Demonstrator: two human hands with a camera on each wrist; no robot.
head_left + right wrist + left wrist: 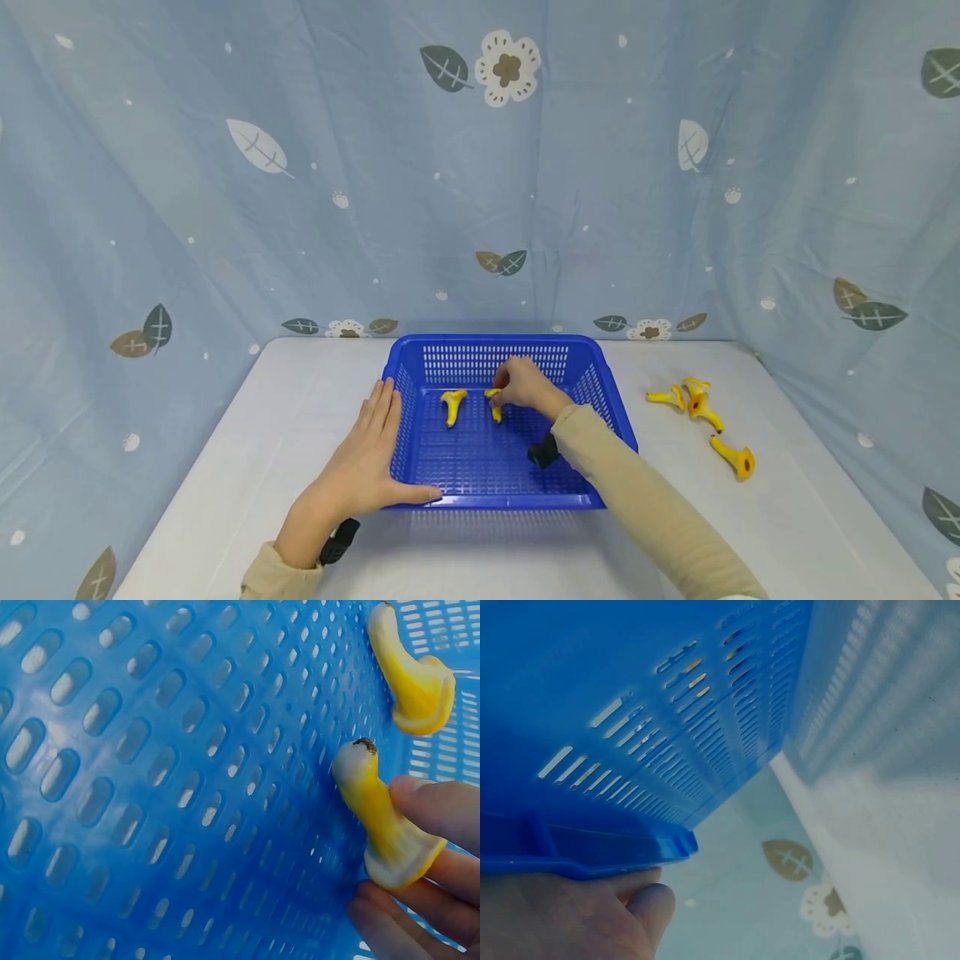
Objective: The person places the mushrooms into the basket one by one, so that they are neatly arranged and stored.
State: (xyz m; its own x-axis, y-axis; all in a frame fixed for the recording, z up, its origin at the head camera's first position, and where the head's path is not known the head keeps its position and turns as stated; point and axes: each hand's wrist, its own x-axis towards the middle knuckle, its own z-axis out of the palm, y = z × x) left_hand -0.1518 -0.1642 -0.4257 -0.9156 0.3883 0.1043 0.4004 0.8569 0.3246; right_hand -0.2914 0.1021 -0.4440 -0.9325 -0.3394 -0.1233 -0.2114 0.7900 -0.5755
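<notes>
Inside a blue plastic basket, two yellow trumpet-shaped mushrooms show. My right hand pinches one yellow mushroom, its thumb at the stem and its fingers beside the flared cap, low over the perforated floor. To its left in the head view lies the other mushroom, cap toward the back. My left hand rests on the basket's left front corner with fingers straight along the left rim and thumb spread along the front rim. The left wrist view shows the slotted outer wall above that hand.
Several more yellow mushrooms lie on the white table right of the basket, most of them in a cluster. A blue curtain with leaf and flower prints hangs behind the table and along both sides.
</notes>
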